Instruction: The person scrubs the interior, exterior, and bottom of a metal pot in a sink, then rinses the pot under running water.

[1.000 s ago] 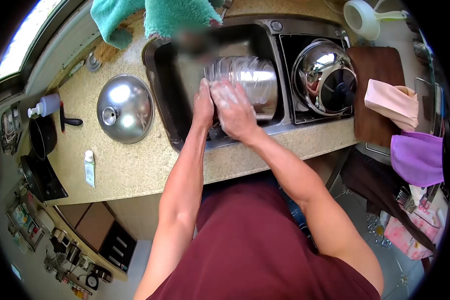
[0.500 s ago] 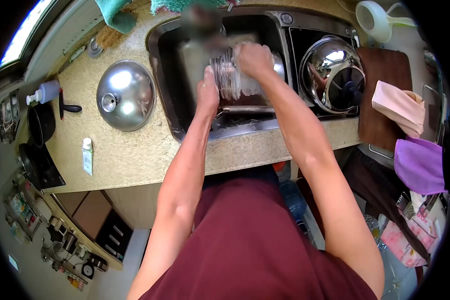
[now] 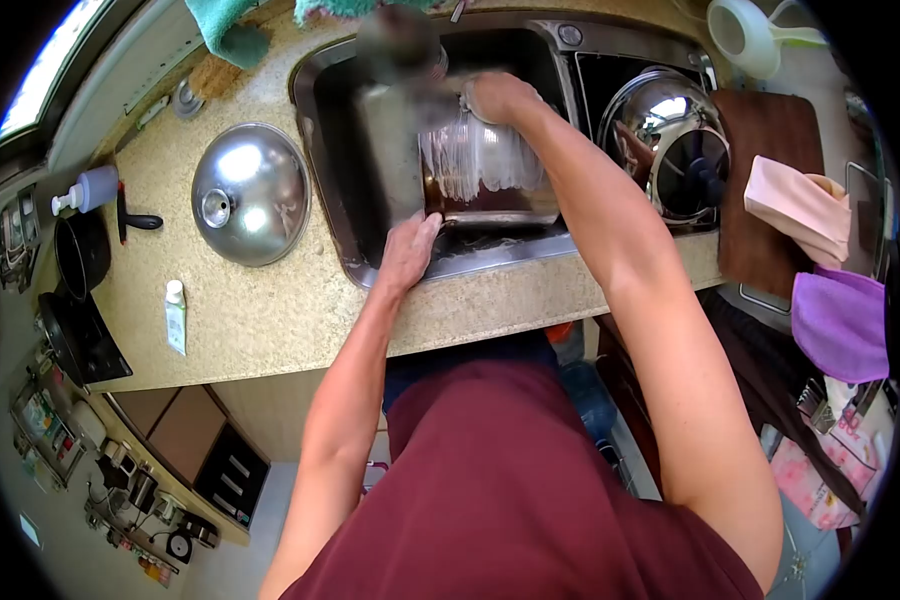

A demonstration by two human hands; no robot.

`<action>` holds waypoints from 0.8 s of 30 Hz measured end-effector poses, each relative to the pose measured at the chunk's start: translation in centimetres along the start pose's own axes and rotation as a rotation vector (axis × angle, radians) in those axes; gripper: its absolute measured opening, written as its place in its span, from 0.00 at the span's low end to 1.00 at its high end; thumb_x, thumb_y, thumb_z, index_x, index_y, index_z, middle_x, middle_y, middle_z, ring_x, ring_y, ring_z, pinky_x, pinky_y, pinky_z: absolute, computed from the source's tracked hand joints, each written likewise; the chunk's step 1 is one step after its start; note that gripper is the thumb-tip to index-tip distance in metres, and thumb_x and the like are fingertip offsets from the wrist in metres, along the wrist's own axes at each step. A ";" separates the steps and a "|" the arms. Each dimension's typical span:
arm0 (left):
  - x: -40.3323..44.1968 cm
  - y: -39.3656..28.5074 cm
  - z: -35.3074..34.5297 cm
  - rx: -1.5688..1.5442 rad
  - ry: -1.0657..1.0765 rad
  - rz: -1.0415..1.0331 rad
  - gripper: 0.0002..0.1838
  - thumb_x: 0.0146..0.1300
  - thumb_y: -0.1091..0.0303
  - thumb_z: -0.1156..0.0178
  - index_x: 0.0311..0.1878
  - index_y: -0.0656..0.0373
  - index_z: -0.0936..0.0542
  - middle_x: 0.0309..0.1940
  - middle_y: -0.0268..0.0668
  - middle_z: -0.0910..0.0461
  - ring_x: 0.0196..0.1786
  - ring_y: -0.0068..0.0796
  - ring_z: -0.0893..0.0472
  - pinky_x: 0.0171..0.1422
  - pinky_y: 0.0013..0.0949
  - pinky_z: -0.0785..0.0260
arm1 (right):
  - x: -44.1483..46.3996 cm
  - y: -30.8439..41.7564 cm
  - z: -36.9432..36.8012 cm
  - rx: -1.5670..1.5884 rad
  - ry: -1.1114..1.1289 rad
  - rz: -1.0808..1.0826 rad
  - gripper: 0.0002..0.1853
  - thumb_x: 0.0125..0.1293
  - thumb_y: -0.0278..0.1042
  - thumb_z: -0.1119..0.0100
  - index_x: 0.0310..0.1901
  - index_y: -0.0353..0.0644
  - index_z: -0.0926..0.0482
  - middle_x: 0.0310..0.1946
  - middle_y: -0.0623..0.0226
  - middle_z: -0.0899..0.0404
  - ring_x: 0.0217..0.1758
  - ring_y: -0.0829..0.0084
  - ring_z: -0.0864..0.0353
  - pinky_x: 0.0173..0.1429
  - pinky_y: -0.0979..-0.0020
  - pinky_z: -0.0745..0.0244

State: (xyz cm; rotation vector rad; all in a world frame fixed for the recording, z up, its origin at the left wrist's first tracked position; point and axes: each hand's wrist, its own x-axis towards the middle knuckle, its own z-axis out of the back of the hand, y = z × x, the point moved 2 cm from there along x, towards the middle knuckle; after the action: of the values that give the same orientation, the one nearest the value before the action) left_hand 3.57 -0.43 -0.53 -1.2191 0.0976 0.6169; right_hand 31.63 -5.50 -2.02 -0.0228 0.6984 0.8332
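Observation:
A shiny metal pot [image 3: 500,190] lies tilted in the dark sink [image 3: 335,190], with white suds streaked down its side. My left hand [image 3: 410,250] is at the near left end of the pot, fingertips closed on its rim close to the sink's front edge. At the pot's far side, my right hand [image 3: 505,100] presses down with curled fingers. Something pale and sudsy shows beside those fingers, too unclear to name. A blurred patch covers part of the sink's back edge.
On the counter left of the sink sit a domed metal lid [image 3: 252,195] and a small white tube [image 3: 175,318]. Shiny metal cookware [image 3: 660,110] fills the right basin. Further right are a brown cutting board [image 3: 770,200] and a purple cloth [image 3: 840,325].
My left hand has moved down and toward me, from the pot's left side to its near rim. My right hand has shifted slightly up and left along the suds.

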 end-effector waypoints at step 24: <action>3.9 -5.8 2.1 -0.563 -0.063 0.471 0.24 0.79 0.47 0.51 0.43 0.59 0.17 0.30 0.30 0.22 0.31 0.23 0.29 0.36 0.31 0.33 | -12.5 9.2 -3.2 0.245 -0.697 0.358 0.21 0.72 0.36 0.48 0.64 0.43 0.22 0.68 0.59 0.24 0.76 0.53 0.32 0.78 0.42 0.45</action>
State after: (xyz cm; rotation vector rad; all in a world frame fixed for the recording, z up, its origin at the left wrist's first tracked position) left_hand 9.16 1.84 3.62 -1.7363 0.1675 1.1440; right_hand 17.74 -8.50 4.96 0.6028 0.1352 1.0114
